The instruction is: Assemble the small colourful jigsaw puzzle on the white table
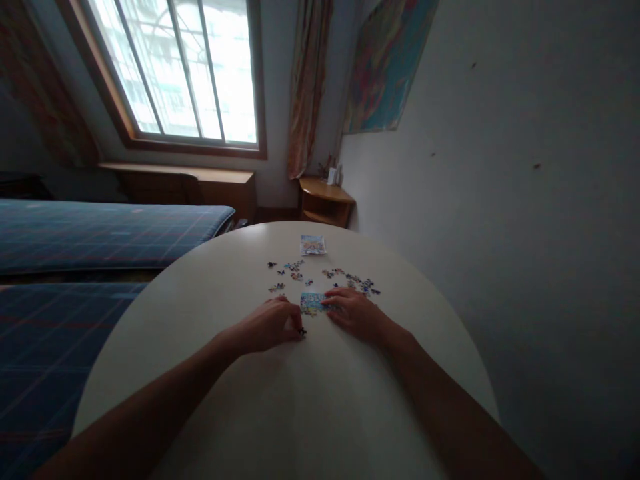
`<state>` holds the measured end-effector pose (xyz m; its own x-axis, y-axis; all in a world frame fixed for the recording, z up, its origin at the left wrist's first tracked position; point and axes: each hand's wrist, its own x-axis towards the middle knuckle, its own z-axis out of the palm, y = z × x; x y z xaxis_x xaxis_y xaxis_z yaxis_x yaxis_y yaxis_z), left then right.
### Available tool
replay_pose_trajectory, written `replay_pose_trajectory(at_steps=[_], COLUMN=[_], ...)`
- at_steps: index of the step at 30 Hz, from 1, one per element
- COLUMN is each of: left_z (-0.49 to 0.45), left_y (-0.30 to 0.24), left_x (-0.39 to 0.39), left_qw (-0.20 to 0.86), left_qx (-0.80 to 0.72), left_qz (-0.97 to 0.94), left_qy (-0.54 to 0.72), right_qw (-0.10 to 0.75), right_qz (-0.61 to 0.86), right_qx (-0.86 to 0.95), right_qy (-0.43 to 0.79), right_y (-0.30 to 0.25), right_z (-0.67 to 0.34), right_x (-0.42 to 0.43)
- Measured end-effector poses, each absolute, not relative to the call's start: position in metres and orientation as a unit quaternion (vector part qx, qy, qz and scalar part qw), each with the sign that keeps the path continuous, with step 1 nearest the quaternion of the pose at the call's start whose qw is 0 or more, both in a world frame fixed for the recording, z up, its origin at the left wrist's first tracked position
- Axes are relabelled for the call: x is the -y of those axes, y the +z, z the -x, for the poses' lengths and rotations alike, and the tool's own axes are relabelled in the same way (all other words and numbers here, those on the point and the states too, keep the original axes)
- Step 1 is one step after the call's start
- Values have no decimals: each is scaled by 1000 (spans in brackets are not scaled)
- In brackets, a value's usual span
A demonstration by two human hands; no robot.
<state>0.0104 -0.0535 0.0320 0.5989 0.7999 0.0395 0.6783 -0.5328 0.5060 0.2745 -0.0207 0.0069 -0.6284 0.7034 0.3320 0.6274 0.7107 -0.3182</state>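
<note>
A partly joined jigsaw puzzle, mostly blue with some yellow along its near edge, lies flat on the white table. My right hand rests over its right side with the fingers stretched out, covering part of it. Just below the puzzle's near left corner, my left hand pinches a small dark puzzle piece between thumb and finger. Loose puzzle pieces are scattered beyond my left hand. More loose pieces lie beyond my right hand.
A small picture packet lies near the far edge of the round white table. To the left are beds with plaid covers. A wooden corner shelf stands behind the table, and a wall runs along the right.
</note>
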Motion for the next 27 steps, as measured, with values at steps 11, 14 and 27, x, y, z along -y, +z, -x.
replay_pose_trajectory(at_steps=[11, 14, 27], left_z=[-15, -15, -13], left_y=[25, 17, 8], left_x=[49, 44, 33], left_qw=[212, 185, 140], left_qx=[-436, -433, -420], left_qz=[-852, -851, -860], left_qy=[198, 233, 254], right_qw=[219, 221, 208], right_qz=[366, 365, 371], right_qx=[900, 900, 900], right_qy=[88, 87, 93], right_y=[9, 9, 11], right_z=[-274, -274, -273], right_x=[22, 22, 23])
